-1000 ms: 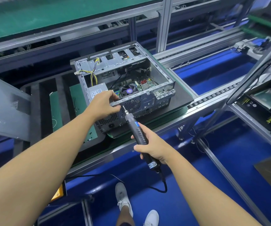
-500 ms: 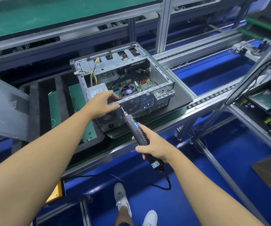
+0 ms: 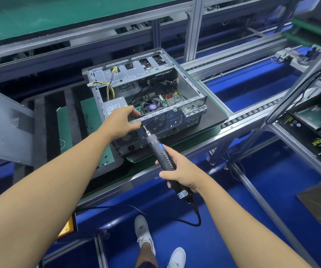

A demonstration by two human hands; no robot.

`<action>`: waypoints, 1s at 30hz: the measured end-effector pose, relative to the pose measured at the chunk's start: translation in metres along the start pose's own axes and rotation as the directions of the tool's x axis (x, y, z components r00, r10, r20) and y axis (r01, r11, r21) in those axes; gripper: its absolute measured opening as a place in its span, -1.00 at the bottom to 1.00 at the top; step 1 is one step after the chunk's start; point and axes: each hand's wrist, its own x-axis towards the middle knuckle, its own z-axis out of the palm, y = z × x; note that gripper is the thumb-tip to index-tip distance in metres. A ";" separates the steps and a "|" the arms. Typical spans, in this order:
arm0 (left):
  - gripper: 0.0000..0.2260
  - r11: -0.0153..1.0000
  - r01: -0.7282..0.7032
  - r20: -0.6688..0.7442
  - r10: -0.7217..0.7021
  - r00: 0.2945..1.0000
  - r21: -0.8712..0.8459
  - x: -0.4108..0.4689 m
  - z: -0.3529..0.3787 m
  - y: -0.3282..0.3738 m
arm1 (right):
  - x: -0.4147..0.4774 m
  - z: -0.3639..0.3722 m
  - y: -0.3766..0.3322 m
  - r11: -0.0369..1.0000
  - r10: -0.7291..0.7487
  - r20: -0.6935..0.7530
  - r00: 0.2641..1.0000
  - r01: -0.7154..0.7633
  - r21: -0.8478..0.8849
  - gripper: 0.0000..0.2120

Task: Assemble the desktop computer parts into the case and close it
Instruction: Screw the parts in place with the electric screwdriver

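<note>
Currently, head view only. Open-topped grey sheet-metal desktop case (image 3: 175, 120) lies on a flat black pallet (image 3: 213, 113), with the case's rear panel facing the person.

Left hand (image 3: 123, 120) grips the case's upper rear rail, fingers curled over the edge (clamped on the rail, just beside the round fan grille).

Right hand (image 3: 179, 171) is wrapped round a black corded electric screwdriver (image 3: 163, 155), held slanted. The bit tip is at the case's rear panel, right below the left hand's fingers. Can't tell whether it sits in a screw.

Inside the case:
- silver power supply box (image 3: 113, 106) at the near-left corner
- yellow-and-black cable bundle (image 3: 110, 86) along the case's left wall
- green motherboard (image 3: 165, 99) on the case floor
- black cooler fan (image 3: 152, 107) mid-case

Flat grey side panel (image 3: 3, 128) stands well left of the case.
</note>
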 end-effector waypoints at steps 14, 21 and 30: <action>-0.83 0.998 -0.007 -0.088 0.012 0.996 0.058 -0.005 0.006 0.011 | -0.003 0.005 -0.004 0.998 0.010 -0.006 1.000 -0.009 0.062 -0.20; -0.76 0.995 -0.037 -0.044 0.041 0.998 0.091 -0.005 0.002 0.009 | -0.002 0.008 -0.009 0.993 0.033 0.014 0.999 -0.034 0.117 -0.17; -0.73 0.997 -0.019 -0.036 0.022 0.999 0.081 -0.005 0.002 0.008 | -0.002 0.009 -0.012 0.992 0.013 0.022 1.000 -0.016 0.128 -0.24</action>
